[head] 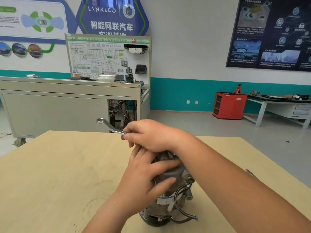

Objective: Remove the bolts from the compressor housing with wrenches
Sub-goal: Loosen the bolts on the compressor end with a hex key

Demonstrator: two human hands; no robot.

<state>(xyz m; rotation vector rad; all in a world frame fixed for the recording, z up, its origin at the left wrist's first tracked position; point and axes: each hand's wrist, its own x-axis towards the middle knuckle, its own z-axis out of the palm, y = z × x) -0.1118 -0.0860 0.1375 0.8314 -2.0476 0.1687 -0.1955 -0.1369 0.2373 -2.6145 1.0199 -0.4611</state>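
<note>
Head view: the compressor [161, 207] stands on end on the pale wooden tabletop [58, 165], right of centre and close to its near edge. The left hand [144, 172] lies over the housing with straight, spread fingers, its grip wide and holding nothing. Just above it, the right hand [151, 135] has its grip closed round the shank of an offset ring wrench [109, 127], whose free ring end points up and left, past the tabletop's far edge. A black cable [178, 204] loops off the compressor's right side beside a white-and-blue label [165, 198], too blurred to read. Bare tabletop spreads wide to the left; the right edge runs near the right forearm. Grey floor lies beyond. On the wall, a blue sign [111, 15] reads "LYNK&CO" above "智能网联汽车". A red cabinet [228, 105] stands far right.
</note>
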